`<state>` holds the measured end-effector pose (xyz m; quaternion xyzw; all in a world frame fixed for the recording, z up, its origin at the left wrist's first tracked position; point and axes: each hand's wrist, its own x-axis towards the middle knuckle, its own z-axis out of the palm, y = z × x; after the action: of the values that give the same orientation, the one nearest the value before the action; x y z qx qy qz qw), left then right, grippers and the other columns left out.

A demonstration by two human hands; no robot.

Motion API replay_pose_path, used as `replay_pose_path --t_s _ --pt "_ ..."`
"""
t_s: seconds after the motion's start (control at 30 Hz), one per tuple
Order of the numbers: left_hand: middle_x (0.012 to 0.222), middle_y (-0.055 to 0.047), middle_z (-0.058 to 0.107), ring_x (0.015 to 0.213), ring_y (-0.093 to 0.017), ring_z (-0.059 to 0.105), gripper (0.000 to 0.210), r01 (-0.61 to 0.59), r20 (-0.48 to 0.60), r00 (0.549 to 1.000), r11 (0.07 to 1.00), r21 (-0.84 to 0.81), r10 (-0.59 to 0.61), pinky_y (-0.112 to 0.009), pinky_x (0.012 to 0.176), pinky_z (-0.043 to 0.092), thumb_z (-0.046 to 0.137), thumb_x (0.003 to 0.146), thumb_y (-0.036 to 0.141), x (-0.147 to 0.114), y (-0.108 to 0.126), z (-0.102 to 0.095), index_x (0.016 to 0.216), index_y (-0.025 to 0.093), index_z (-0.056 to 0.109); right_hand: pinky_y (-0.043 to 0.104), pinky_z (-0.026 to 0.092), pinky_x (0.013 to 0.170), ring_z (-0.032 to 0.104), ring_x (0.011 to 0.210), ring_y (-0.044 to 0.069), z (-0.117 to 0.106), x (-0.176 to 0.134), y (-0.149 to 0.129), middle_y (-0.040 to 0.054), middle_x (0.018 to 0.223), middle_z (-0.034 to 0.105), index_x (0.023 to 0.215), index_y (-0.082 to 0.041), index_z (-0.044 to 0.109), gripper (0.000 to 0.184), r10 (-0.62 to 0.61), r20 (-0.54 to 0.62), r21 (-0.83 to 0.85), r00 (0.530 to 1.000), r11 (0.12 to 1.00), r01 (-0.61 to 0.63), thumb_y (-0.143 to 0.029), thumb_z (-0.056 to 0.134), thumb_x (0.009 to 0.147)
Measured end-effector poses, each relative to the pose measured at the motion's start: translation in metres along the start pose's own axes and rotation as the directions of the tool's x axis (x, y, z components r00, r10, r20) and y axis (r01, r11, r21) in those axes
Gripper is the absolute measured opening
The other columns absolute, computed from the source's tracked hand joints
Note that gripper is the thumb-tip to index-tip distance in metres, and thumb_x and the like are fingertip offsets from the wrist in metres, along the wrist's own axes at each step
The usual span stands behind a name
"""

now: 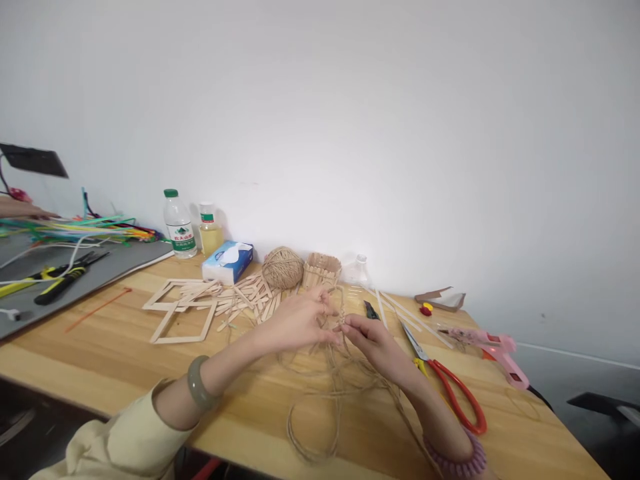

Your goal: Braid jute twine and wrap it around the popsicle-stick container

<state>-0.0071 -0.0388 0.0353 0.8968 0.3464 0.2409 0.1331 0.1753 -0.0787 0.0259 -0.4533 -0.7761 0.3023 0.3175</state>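
Tan jute twine [334, 393] is worked between both hands above the table, with a short knotted or braided stretch at the fingertips. My left hand [300, 319] reaches in from the left, fingers curved around the twine, thumb below. From the right, my right hand [373, 340] pinches the twine between thumb and fingertips. Loose loops of it trail over the wood toward me. Just behind the hands stand a ball of twine [283, 268] and a small holder made of craft sticks [321, 270]. The exact grip of my left fingertips is partly hidden.
Loose craft sticks [255, 293] and stick frames [185, 339] lie left. Behind them are a tissue pack [227, 262] and a water bottle [180, 227]. Red-handled scissors [457, 393] and a pink glue gun [493, 343] lie right. Another person's hand [25, 209] is far left.
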Motion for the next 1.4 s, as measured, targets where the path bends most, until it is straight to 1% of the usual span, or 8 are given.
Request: replay_pose_path --t_s 0.17,0.27,0.4,0.53,0.67,0.9,1.2,1.4 --pt "0.103 -0.004 0.060 0.092 -0.019 0.053 0.039 -0.030 0.073 0.996 0.977 -0.212 0.046 -0.027 0.078 0.038 0.049 0.077 0.050 0.002 -0.011 -0.009 0.060 0.018 0.066 0.022 0.031 0.054 0.039 0.058 0.011 0.000 0.000 0.002 -0.0025 0.060 0.044 0.068 -0.018 0.053 0.030 0.017 0.016 -0.010 1.000 1.000 -0.017 -0.037 0.039 0.086" --pt "0.074 -0.003 0.064 0.072 -0.015 0.055 0.038 0.036 0.117 0.993 0.927 -0.373 0.008 -0.024 0.065 0.039 0.041 0.083 0.043 0.005 -0.014 -0.003 0.070 0.016 0.065 0.022 0.033 0.056 0.042 0.060 0.011 0.001 0.001 0.003 -0.0017 0.064 0.049 0.075 -0.018 0.057 0.028 0.016 0.046 -0.005 0.999 1.000 -0.015 -0.036 0.039 0.087" --pt "0.063 -0.002 0.060 0.058 -0.012 0.052 0.038 0.171 0.289 0.957 0.761 -0.625 0.022 -0.021 0.056 0.038 0.046 0.079 0.045 0.008 -0.013 0.016 0.066 0.013 0.060 0.023 0.037 0.065 0.050 0.069 0.014 0.001 0.003 0.004 0.0007 0.073 0.058 0.079 -0.018 0.062 0.033 -0.047 0.109 0.006 0.993 0.999 0.047 -0.035 0.035 0.088" --pt "0.046 0.004 0.043 0.044 -0.008 0.040 0.039 0.254 0.371 0.929 0.749 -0.612 -0.011 -0.020 0.045 0.030 0.047 0.078 0.045 0.008 -0.014 0.024 0.056 0.014 0.052 0.023 0.036 0.061 0.049 0.065 0.013 0.002 0.004 0.008 -0.0001 0.068 0.057 0.081 -0.019 0.063 0.033 -0.043 0.152 -0.098 0.987 0.994 0.058 -0.033 0.034 0.089" --pt "0.044 0.005 0.031 0.042 -0.007 0.027 0.037 0.196 0.333 0.942 0.864 -0.464 -0.035 -0.022 0.042 0.019 0.049 0.077 0.039 0.006 -0.014 0.021 0.048 0.015 0.043 0.023 0.031 0.053 0.044 0.056 0.012 0.007 0.003 0.013 -0.0008 0.058 0.052 0.071 -0.018 0.059 0.032 -0.003 0.143 -0.301 0.990 0.953 0.046 -0.031 0.035 0.088" --pt "0.043 0.003 0.038 0.043 -0.010 0.033 0.030 0.147 0.160 0.981 0.955 -0.257 -0.108 -0.024 0.044 0.019 0.051 0.075 0.029 0.004 -0.007 0.021 0.049 0.016 0.055 0.025 0.027 0.052 0.046 0.055 0.014 0.008 0.002 0.018 0.0025 0.057 0.056 0.064 -0.019 0.058 0.029 -0.010 0.025 -0.523 1.000 0.852 0.022 -0.025 0.039 0.085" --pt "0.048 0.000 0.052 0.045 -0.009 0.038 0.036 0.240 0.294 0.953 0.755 -0.610 -0.066 -0.022 0.048 0.027 0.049 0.075 0.039 0.011 -0.025 0.031 0.052 0.013 0.057 0.022 0.032 0.056 0.057 0.062 0.014 0.000 0.003 0.018 0.0024 0.070 0.066 0.081 -0.021 0.063 0.031 -0.016 -0.005 -0.578 1.000 0.816 0.010 -0.028 0.034 0.089" --pt "0.047 0.000 0.053 0.044 -0.008 0.031 0.035 0.292 0.140 0.951 0.655 -0.697 -0.275 -0.022 0.045 0.021 0.053 0.071 0.040 0.013 -0.025 0.034 0.056 0.010 0.063 0.025 0.029 0.054 0.059 0.067 0.017 0.006 -0.003 0.020 0.0071 0.073 0.067 0.084 -0.019 0.063 0.028 -0.189 -0.233 -0.794 0.954 0.604 -0.074 -0.027 0.037 0.089"
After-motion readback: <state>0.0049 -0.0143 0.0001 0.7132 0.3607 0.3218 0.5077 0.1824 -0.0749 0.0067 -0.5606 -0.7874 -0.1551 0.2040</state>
